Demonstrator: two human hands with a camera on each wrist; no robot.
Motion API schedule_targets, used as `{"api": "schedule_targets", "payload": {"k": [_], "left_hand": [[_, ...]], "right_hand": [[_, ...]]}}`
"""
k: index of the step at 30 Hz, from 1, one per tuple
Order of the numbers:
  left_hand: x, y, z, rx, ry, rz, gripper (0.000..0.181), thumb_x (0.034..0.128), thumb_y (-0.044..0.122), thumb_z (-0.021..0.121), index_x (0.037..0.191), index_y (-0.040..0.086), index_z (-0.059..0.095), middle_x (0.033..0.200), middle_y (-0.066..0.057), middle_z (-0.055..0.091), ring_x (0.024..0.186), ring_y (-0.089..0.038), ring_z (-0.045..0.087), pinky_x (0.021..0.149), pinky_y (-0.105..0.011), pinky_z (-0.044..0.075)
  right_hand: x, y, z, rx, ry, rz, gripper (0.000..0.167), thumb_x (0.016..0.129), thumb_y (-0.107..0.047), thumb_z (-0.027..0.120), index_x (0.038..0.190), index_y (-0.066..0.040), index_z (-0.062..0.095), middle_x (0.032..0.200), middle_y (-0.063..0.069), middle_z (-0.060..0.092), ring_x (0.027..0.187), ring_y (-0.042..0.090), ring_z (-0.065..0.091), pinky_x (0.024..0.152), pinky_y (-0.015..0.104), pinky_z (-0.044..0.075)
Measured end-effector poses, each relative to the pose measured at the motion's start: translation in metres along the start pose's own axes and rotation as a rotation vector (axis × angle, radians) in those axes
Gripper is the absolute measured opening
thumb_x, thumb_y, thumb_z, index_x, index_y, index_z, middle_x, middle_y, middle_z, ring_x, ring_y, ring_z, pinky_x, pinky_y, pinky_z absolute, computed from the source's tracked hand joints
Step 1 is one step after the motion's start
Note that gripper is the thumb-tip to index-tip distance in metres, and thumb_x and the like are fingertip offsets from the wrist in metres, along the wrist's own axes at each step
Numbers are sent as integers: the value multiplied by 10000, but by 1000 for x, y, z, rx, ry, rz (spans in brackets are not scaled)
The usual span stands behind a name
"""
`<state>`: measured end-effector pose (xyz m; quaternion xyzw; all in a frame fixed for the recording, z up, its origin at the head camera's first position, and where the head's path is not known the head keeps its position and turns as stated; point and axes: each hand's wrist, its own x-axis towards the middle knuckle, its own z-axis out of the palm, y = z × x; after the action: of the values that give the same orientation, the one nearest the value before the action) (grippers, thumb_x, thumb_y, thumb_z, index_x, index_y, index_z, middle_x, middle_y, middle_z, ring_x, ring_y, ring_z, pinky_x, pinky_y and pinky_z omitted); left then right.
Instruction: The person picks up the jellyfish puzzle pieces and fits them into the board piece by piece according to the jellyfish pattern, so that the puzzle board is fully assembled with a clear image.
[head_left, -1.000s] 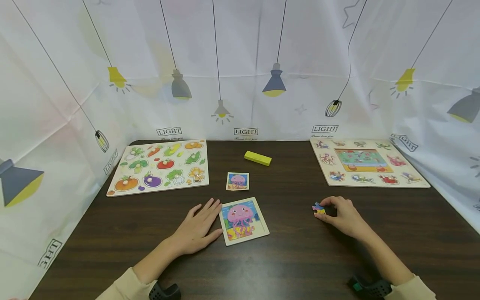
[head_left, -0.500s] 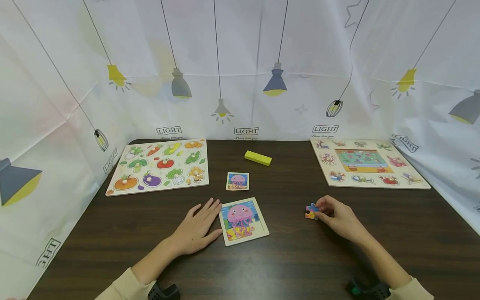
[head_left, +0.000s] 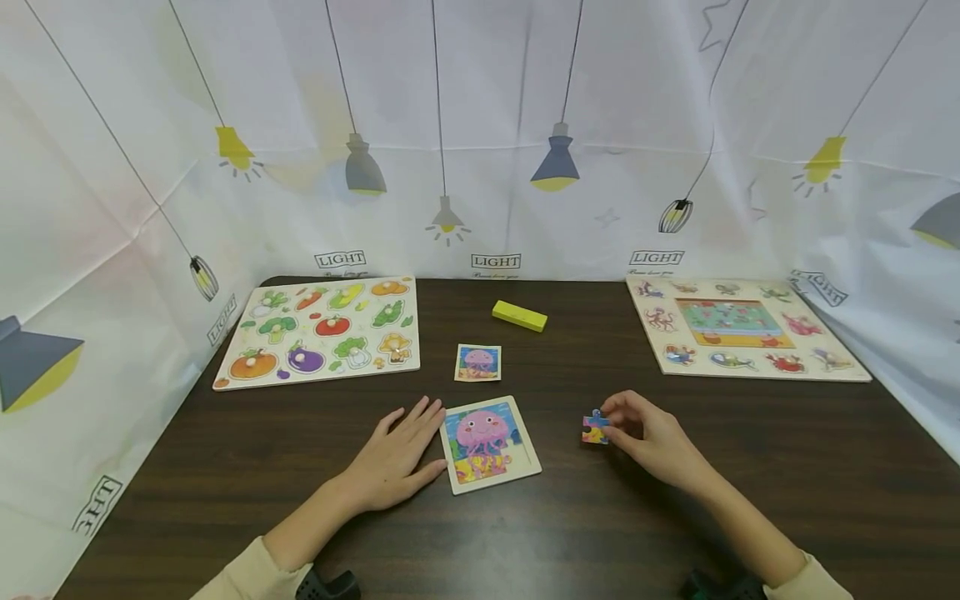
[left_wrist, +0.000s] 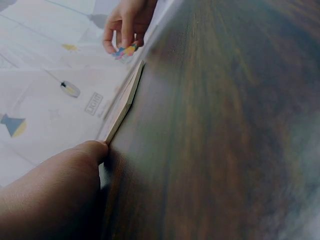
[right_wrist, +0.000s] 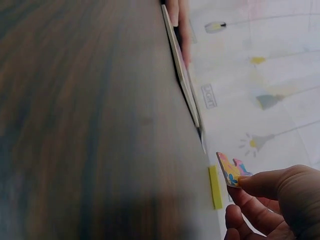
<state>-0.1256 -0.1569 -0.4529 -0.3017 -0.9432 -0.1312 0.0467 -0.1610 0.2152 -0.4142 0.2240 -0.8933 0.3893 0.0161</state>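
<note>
A jigsaw puzzle piece (head_left: 595, 428) in blue, yellow and pink is pinched between the thumb and fingers of my right hand (head_left: 652, 437), right of the puzzle tray. In the right wrist view the same puzzle piece (right_wrist: 229, 170) stands tilted above the table. My left hand (head_left: 395, 458) lies flat with fingers spread, its fingertips and thumb touching the left edge of the square jellyfish puzzle tray (head_left: 534, 467). The tray's lower right corner shows bare wood. Behind it lies a small jellyfish picture card (head_left: 477, 363).
A yellow block (head_left: 520, 316) lies farther back on the dark wooden table (head_left: 570, 533). At the back left is a vegetable peg board (head_left: 375, 362); at the back right, a sea-animal board (head_left: 742, 363). A printed white cloth (head_left: 480, 100) hangs behind.
My right hand has moved left with the puzzle piece, closer to the tray, and more of the piece's face shows. The left hand has stayed at the tray's edge.
</note>
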Motion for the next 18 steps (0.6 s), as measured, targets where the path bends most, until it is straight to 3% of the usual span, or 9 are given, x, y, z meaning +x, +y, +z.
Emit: {"api": "schedule_targets", "payload": {"k": [6, 18], "left_hand": [[-1, 0, 1, 2, -2, 1, 677, 960, 500, 319, 1460, 56, 211, 1509, -85, 190, 1385, -214, 115, 1054, -493, 127], [0, 0, 0, 15, -19, -13, 683, 957, 515, 302, 1467, 75, 190, 1518, -60, 157, 1389, -176, 80, 1066, -475, 111]], "right_hand": [[5, -7, 10, 25, -28, -46, 294, 842, -57, 654, 1103, -70, 518, 750, -38, 580, 559, 94, 491, 503, 230, 409], [22, -24, 32, 47, -105, -83, 265, 837, -37, 651, 1074, -109, 557, 744, -54, 560, 567, 81, 485, 505, 229, 416]]}}
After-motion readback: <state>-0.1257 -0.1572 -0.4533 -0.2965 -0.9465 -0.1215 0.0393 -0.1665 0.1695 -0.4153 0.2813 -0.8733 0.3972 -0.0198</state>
